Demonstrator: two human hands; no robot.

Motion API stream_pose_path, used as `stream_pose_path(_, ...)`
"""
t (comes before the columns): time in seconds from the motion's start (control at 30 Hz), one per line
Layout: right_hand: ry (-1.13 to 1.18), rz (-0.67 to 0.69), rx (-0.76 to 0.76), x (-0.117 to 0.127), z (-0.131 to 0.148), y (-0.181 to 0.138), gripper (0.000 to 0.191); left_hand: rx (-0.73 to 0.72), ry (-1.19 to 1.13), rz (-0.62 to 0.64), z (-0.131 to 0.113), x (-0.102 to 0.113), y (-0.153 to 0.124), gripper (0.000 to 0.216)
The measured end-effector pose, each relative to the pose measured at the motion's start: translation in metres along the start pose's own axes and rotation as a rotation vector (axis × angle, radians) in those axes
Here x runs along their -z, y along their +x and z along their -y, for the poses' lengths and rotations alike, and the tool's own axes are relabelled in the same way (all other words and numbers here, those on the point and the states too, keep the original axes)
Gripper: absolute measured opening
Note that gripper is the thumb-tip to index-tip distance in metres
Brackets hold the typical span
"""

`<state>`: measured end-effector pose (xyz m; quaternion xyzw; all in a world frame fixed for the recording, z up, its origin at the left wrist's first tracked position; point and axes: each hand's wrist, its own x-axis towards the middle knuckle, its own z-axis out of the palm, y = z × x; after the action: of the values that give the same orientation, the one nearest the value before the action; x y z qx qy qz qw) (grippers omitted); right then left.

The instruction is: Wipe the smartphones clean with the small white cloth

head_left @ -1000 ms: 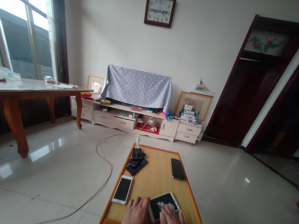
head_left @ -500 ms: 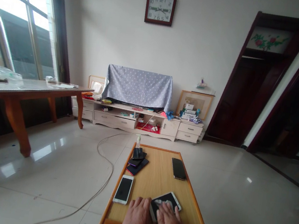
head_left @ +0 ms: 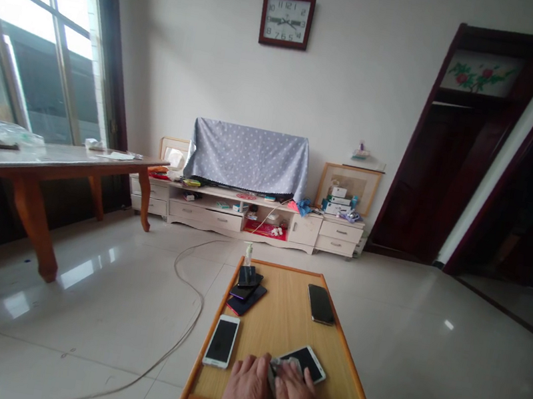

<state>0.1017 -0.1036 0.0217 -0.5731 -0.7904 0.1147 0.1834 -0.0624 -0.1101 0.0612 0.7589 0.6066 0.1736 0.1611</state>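
On the small wooden table (head_left: 272,322) a white-framed smartphone (head_left: 314,363) with a dark screen lies at a slant. My left hand (head_left: 248,385) holds its left end, fingers curled and the thumb side against the edge. With my right hand (head_left: 298,397) I press a crumpled whitish wipe (head_left: 290,363) flat on the screen, the fingers over it. Both hands overlap much of the phone's near left part, which is hidden. To the left of my left hand lies another white smartphone (head_left: 222,341), screen up.
Several dark phones (head_left: 247,294) are piled at the table's far left, with a pump bottle (head_left: 248,255) behind them. A black phone (head_left: 321,304) lies by the right rim. A cable (head_left: 198,313) runs over the tiled floor. A larger table (head_left: 75,159) stands at left.
My right hand and the wipe have slid a little to the left across the screen, uncovering more of its right side. My left hand keeps its hold. The view has shifted slightly.
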Motion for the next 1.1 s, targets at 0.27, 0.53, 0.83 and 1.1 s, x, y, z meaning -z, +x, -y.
stream_pose_path(0.27, -0.103, -0.035, -0.15, 0.009, -0.003, 0.012, 0.053, -0.006, -0.035, -0.022, 0.002, -0.002, 0.0, 0.069)
stream_pose_path(0.53, -0.033, 0.027, -0.034, 0.012, 0.002, 0.015, 0.051, -0.002, -0.025, -0.021, 0.002, -0.004, 0.0, 0.07)
stream_pose_path(0.83, -0.008, 0.061, -0.002, 0.0, 0.016, 0.019, 0.051, -0.044, -0.04, -0.017, 0.004, -0.004, 0.0, 0.066)
stream_pose_path(1.1, -0.067, -0.026, -0.07, 0.007, -0.015, 0.038, 0.049, 0.002, -0.037, -0.022, -0.003, -0.001, -0.001, 0.068)
